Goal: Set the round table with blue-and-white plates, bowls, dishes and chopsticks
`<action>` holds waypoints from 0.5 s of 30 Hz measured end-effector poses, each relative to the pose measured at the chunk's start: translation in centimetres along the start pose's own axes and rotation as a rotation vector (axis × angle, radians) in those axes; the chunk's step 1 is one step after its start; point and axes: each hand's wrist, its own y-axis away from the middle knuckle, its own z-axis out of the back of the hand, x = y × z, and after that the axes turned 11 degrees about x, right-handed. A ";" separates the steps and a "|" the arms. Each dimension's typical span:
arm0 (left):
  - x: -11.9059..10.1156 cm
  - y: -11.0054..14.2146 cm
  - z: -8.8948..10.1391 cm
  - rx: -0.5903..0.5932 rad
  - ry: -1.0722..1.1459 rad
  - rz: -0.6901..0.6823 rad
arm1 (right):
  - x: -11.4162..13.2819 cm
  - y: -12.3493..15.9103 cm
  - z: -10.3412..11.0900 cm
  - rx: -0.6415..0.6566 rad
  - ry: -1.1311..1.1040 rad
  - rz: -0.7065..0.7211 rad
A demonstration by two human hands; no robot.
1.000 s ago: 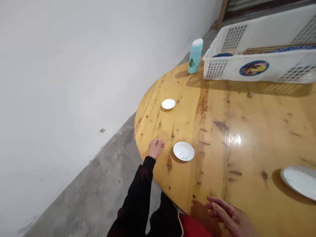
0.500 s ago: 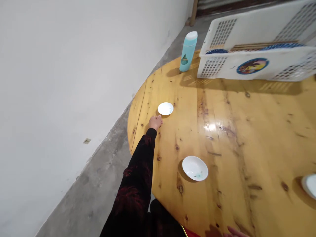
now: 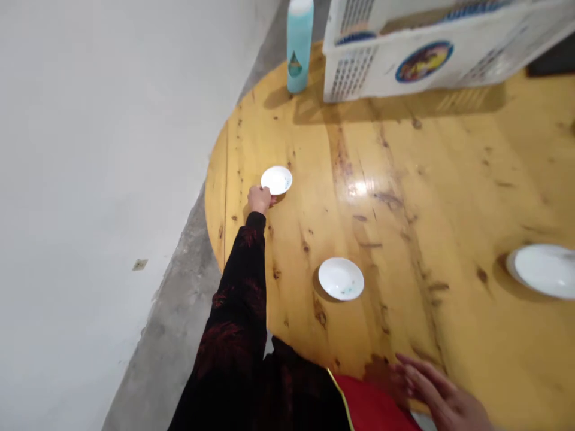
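My left hand (image 3: 260, 199) reaches out to the far left of the wooden table (image 3: 332, 215), its fingers closed on the near rim of a small white dish (image 3: 277, 180). Closer to me, another white dish (image 3: 341, 279) with a faint green pattern rests on the wood, touched by neither hand. Low at the right, over the table's near edge, my right hand (image 3: 442, 392) has its fingers stretched out and holds nothing. A white bowl or plate (image 3: 545, 270) stands at the right, cut off by the picture's edge.
At the back stands a white plastic basket (image 3: 359, 72) with blue-patterned things inside. Left of it is an upright light-blue bottle (image 3: 300, 48). A white wall (image 3: 112, 120) runs along the left, beyond a strip of grey floor (image 3: 179, 311).
My left hand has gone from just beside the far dish to gripping its rim. My right hand has come further into view. The whole view has shifted to the right and down.
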 end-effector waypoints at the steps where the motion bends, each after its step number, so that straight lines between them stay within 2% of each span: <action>1: 0.3 0.9 -0.2 0.023 0.000 -0.028 | 0.5 -0.1 -0.2 -0.057 0.008 0.006; 3: 1.1 3.6 -0.6 0.109 0.028 -0.167 | 1.4 -0.5 -0.7 -0.102 0.006 0.037; 5: 1.8 7.1 -1.0 0.260 0.037 -0.296 | 2.3 -1.4 -1.0 -0.099 -0.032 0.076; 8: 2.9 13.0 -1.7 0.413 -0.078 -0.352 | 3.8 -3.4 -1.4 -0.089 -0.085 0.154; 12: 4.5 19.3 -3.6 0.468 -0.271 -0.337 | 6.2 -6.2 -2.4 -0.105 -0.042 0.314; 15: 5.2 21.8 -5.2 0.456 -0.439 -0.353 | 7.3 -8.0 -3.4 -0.117 0.072 0.393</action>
